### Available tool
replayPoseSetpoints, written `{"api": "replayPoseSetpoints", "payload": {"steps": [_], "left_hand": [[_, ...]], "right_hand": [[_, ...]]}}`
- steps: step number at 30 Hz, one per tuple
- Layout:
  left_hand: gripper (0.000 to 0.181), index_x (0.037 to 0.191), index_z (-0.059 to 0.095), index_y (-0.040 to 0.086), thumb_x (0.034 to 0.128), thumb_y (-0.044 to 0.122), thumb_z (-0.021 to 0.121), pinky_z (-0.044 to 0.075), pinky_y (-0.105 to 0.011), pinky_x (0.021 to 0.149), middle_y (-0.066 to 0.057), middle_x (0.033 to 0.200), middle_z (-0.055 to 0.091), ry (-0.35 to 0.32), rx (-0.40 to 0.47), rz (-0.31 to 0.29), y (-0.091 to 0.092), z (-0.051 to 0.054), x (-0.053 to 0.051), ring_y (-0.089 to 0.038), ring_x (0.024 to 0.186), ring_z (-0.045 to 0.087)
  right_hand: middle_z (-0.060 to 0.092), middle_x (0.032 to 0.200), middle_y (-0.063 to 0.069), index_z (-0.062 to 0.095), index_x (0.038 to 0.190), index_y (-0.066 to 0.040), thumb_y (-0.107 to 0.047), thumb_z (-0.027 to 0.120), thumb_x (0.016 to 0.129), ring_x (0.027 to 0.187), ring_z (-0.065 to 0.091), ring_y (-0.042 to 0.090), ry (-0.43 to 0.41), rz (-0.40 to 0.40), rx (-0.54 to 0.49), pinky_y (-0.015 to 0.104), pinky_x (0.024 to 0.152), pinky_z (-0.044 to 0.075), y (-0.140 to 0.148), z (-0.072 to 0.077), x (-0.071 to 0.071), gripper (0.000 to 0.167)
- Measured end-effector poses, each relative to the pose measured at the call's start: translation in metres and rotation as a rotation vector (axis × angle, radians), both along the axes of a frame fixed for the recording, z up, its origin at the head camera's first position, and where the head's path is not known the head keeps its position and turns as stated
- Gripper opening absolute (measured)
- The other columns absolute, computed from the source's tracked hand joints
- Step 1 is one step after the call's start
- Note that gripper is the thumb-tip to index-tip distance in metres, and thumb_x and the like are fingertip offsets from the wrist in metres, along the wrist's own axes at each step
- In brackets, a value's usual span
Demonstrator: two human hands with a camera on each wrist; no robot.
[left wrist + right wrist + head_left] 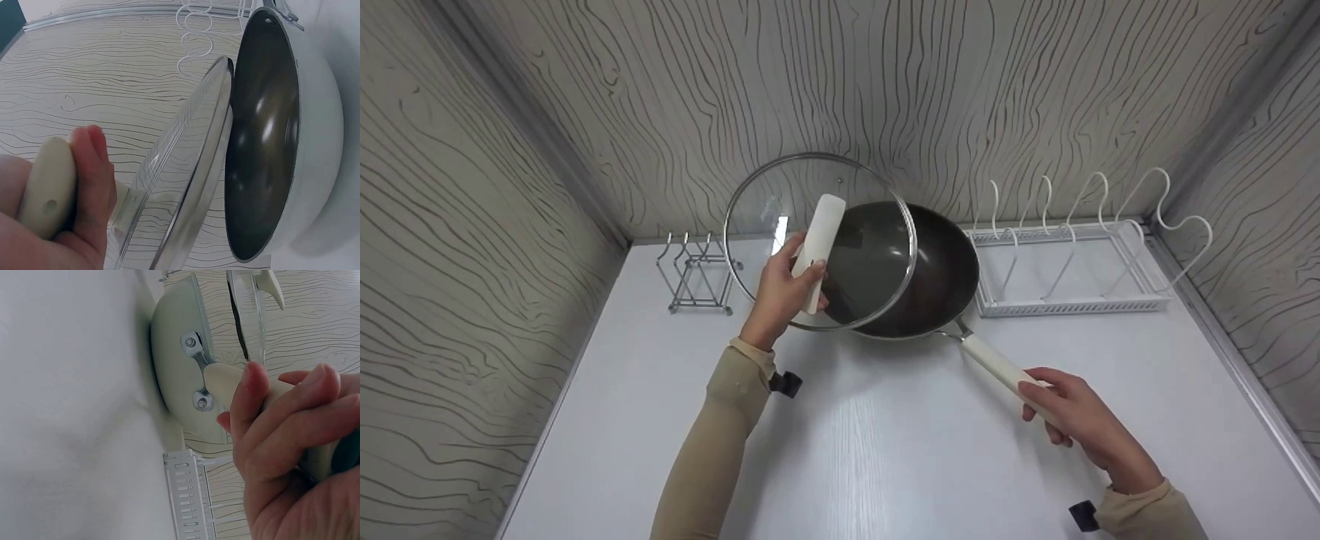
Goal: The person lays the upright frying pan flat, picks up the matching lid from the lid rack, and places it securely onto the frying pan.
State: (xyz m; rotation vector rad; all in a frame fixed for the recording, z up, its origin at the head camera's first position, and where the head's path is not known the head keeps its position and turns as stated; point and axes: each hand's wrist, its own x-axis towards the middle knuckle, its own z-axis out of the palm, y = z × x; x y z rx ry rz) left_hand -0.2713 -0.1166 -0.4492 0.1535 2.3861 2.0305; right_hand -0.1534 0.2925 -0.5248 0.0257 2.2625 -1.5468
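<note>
My left hand (789, 289) grips the cream handle (823, 229) of a glass lid (765, 202) with a metal rim. In the head view the lid overlaps the left part of a wok-like frying pan (941, 262), dark inside and pale outside. The left wrist view has the lid (185, 152) tilted, its upper rim at or very near the pan's edge (295, 112); whether they touch I cannot tell. My right hand (1072, 412) holds the pan's long cream handle (994, 362), fingers curled round it, as the right wrist view (298, 433) also has it.
A small grey wire rack (701, 304) stands at the back left of the white table (855, 450). To the pan's right is a white rack (1072, 306) with tall wavy wire dividers. Wood-patterned panels (885, 90) rise behind and at both sides.
</note>
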Motion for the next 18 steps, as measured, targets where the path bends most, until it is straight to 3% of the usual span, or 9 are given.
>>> {"api": "replayPoseSetpoints", "payload": {"steps": [18], "left_hand": [[0.063, 0.161, 0.036, 0.012, 0.1035, 0.011, 0.062, 0.063, -0.035, 0.059, -0.025, 0.123, 0.062, -0.045, 0.02, -0.01, 0.0009, -0.0071, -0.0088, -0.019, 0.062, 0.067]], "right_hand": [[0.068, 0.081, 0.003, 0.04, 0.151, 0.008, -0.033, 0.054, 0.109, 0.046, 0.045, 0.007, -0.005, -0.001, -0.007, 0.022, 0.044, 0.04, 0.0006, -0.0028, -0.0008, 0.06]]}}
